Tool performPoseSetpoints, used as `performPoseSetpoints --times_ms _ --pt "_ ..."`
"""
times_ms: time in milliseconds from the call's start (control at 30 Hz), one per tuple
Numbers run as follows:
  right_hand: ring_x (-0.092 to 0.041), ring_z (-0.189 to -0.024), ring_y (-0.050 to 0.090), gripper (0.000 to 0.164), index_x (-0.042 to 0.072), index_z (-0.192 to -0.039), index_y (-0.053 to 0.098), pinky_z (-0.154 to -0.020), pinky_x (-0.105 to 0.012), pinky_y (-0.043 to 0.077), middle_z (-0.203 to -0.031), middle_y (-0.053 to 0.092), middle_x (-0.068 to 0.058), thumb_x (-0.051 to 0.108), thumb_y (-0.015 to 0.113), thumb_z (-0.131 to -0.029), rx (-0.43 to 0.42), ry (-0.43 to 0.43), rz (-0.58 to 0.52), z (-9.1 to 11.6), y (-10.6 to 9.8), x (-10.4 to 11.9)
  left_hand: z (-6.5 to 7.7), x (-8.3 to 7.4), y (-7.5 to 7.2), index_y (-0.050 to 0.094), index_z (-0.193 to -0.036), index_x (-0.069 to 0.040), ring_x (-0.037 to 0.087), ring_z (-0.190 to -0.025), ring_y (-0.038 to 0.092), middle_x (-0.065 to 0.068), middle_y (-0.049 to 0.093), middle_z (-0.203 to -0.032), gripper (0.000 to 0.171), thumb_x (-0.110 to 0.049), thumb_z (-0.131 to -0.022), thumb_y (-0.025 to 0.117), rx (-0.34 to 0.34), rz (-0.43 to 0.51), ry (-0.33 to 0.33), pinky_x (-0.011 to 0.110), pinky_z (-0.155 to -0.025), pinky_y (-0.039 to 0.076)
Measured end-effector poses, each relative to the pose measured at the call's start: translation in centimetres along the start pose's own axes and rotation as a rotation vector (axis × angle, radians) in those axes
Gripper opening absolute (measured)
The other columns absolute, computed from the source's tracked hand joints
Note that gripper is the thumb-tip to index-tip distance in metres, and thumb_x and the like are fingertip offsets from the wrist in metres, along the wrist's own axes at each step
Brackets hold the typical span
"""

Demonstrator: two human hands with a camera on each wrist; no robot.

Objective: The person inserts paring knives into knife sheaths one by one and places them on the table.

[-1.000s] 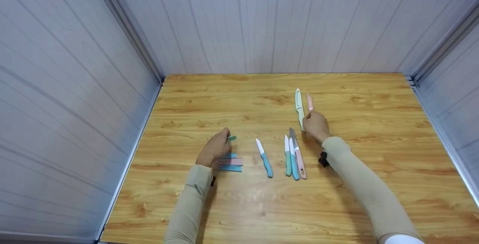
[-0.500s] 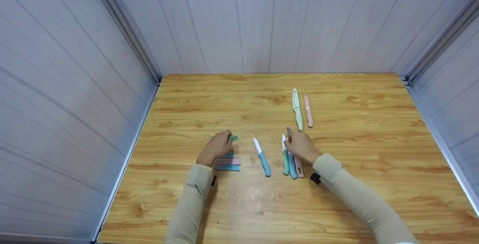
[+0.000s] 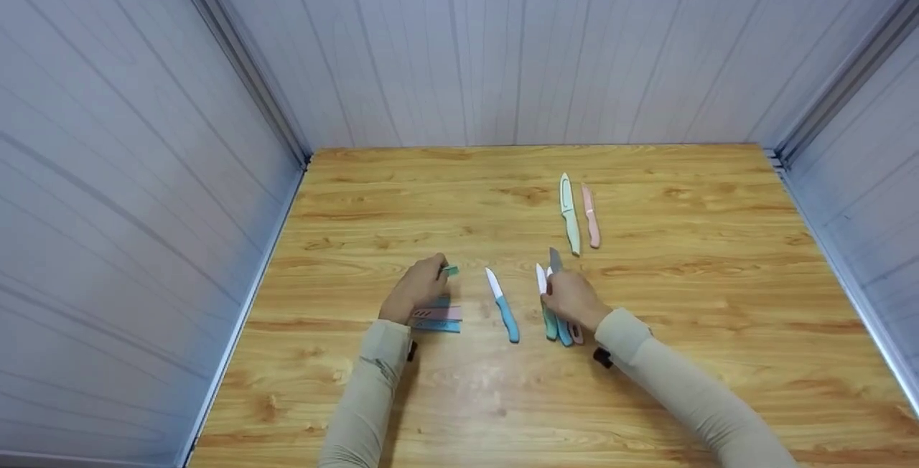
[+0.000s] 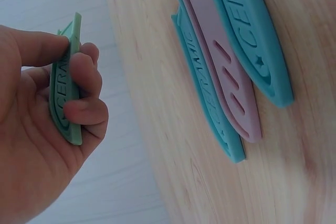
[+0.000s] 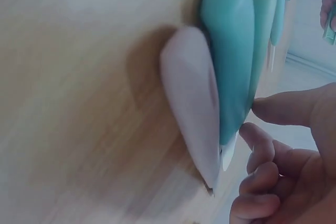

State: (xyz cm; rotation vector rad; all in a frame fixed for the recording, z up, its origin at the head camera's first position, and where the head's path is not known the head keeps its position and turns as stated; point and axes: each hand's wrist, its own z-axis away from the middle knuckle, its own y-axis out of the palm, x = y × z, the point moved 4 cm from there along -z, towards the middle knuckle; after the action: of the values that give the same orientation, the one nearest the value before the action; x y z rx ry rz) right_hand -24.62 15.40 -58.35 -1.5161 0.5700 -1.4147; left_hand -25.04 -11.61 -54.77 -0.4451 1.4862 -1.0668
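My left hand (image 3: 415,290) pinches a small green knife sheath (image 4: 64,90) between thumb and curled fingers, raised over the table. Beneath it lie two blue sheaths (image 4: 252,35) with a pink slotted sheath (image 4: 197,3) between them. At the centre right, my right hand (image 3: 574,301) has its thumb and forefinger at the neck of a green-handled knife (image 5: 264,19), pinching it. Tight beside that knife are a blue-handled knife (image 5: 228,51) and a pink-handled knife (image 5: 188,82) with a grey blade; the hand partly covers these in the head view.
Between the hands lies another blue-handled knife (image 3: 507,317), its white blade bare. Farther back are a pale green knife (image 3: 571,231) in its sheath and a small pink knife (image 3: 592,230). Panel walls (image 3: 488,52) stand behind and beside the wooden table (image 3: 459,410).
My right hand has left the small pink knife at the back and come toward me, down to the three grouped knives. The left hand keeps its hold on the green sheath, nearly still.
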Motion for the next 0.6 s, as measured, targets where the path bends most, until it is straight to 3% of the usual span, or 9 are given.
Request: performPoseSetpoints --times_ms 267,600 --pt "-0.012 -0.039 0.045 0.029 0.009 -0.056 0.051 -0.035 -0.025 0.035 -0.049 0.046 0.000 0.022 0.061 -0.080 0.017 0.048 0.001 0.3 0.1 0.3 0.1 0.0 0.0 0.050 -0.100 -0.007 0.014 -0.065 0.052 0.003 0.055 -0.083 0.016 -0.016 -0.094 0.038 0.003 -0.009 -0.001 0.029 -0.055 0.041" --pt "-0.010 -0.032 0.035 0.041 0.013 -0.044 0.041 -0.035 -0.027 0.032 -0.037 0.030 0.007 0.020 0.063 -0.077 0.001 -0.009 0.062 0.3 0.8 1.3 0.1 -0.2 0.0 0.050 -0.100 -0.007 0.013 -0.067 0.053 0.004 0.056 -0.086 0.017 -0.017 -0.094 0.037 0.016 0.008 0.005 0.028 -0.057 0.043"
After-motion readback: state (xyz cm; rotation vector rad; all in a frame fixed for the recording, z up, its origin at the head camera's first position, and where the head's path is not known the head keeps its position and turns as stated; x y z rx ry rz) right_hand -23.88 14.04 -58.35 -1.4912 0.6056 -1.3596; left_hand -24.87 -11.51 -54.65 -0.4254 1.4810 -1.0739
